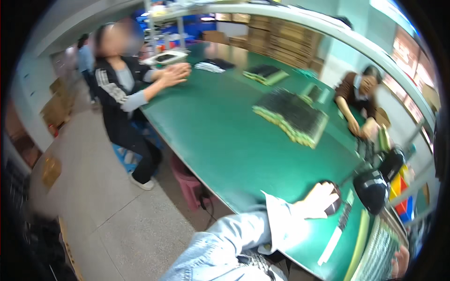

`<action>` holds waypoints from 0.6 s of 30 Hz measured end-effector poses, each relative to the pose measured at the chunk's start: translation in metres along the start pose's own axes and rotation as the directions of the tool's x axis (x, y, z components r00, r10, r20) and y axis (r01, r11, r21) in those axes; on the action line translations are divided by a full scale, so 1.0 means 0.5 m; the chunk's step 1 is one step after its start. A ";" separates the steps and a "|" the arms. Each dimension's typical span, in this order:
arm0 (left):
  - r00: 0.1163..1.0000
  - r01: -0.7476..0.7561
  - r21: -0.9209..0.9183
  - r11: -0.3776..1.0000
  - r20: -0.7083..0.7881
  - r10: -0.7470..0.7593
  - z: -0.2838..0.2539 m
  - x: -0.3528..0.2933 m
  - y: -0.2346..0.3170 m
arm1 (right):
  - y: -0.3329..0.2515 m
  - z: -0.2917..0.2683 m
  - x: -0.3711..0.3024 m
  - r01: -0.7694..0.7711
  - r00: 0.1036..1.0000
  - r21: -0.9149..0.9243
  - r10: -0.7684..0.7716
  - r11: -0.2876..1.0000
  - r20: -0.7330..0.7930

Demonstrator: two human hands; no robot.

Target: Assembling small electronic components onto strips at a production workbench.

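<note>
Stretched to the right in a light-blue denim sleeve, my left hand (319, 201) curls its fingers over a dark, glossy rounded object (334, 206) at the table's near right. Most of that object is hidden beneath the hand. My right hand (401, 262) shows only in part at the lower right. Its fingers are bent against the side of a bundle of thin silvery-green strips (380, 250). Between the hands lie a narrow black-and-white strip (338, 232) and a long yellow-green strip (360, 246).
Black lamp heads (371, 191) stand beyond my left hand. Stacked dark pieces with green edges (290, 112) lie on the green table (201, 126). One person (119, 93) sits at the left, another (358, 98) works at the far right. A pink stool (187, 187) stands below the edge.
</note>
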State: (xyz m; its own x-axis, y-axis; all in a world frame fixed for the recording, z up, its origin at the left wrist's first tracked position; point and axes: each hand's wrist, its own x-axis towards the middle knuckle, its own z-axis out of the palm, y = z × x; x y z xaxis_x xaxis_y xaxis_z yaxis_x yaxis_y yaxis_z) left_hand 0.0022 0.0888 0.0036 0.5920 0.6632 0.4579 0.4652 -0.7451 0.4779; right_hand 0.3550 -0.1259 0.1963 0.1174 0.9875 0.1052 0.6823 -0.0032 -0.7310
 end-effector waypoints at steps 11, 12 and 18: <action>0.987 0.157 0.089 0.984 -0.053 -0.153 0.000 0.016 -0.055 | -0.249 0.188 0.179 0.326 0.938 0.221 -0.343 0.919 0.044; 0.991 0.119 0.059 0.991 -0.063 -0.115 0.004 0.030 -0.043 | -0.258 0.193 0.193 0.326 0.939 0.213 -0.342 0.921 0.042; 0.995 0.091 0.063 0.994 -0.046 -0.088 0.013 0.032 -0.030 | -0.321 0.303 0.273 0.347 0.933 0.393 -0.355 0.851 -0.057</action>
State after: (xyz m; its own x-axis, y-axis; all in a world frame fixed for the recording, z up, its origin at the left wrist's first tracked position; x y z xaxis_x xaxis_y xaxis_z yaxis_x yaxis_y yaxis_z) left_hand 0.0091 0.1102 -0.0011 0.5175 0.7290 0.4479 0.5577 -0.6844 0.4697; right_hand 0.1521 0.0333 0.2261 -0.0913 0.9138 0.3958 0.3379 0.4023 -0.8509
